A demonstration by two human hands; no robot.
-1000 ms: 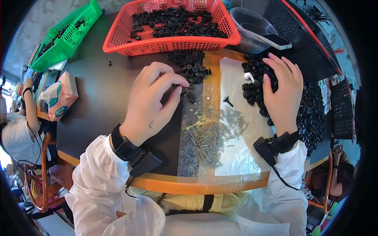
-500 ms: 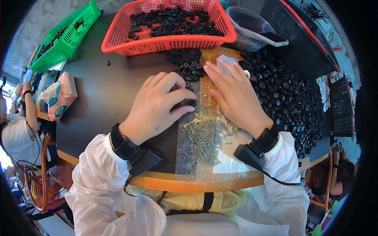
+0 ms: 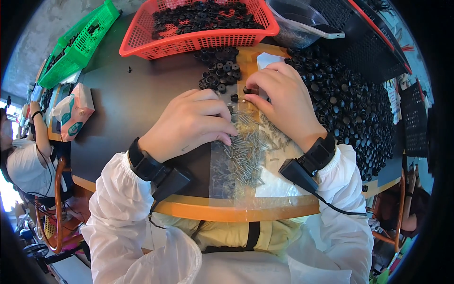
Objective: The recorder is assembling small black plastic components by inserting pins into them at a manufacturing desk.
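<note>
My right hand [image 3: 288,102] has its thumb and index finger closed on a small black round cap [image 3: 247,89] over the yellowish strip of the table. My left hand [image 3: 189,124] is curled, fingertips together beside a heap of small silvery metal pieces [image 3: 248,154], which look like springs or screws. Whatever those fingers hold, if anything, is hidden. Between the hands lie a loose black piece [image 3: 234,98] and a tiny pale bead [image 3: 243,101]. A cluster of black round pieces with centre holes [image 3: 221,71] sits just beyond.
A red basket [image 3: 198,44] of black parts stands at the back. Many black caps [image 3: 338,102] spread on the right, beneath black baskets [image 3: 364,47]. A clear tub [image 3: 293,35] carries a phone [image 3: 329,32]. At left are a tissue pack [image 3: 78,113], a green basket [image 3: 90,45] and another person.
My right hand has gone from outstretched fingers to a pinch on the black cap. My left fingertips have shifted slightly toward the metal pieces. The whole view has tilted a little.
</note>
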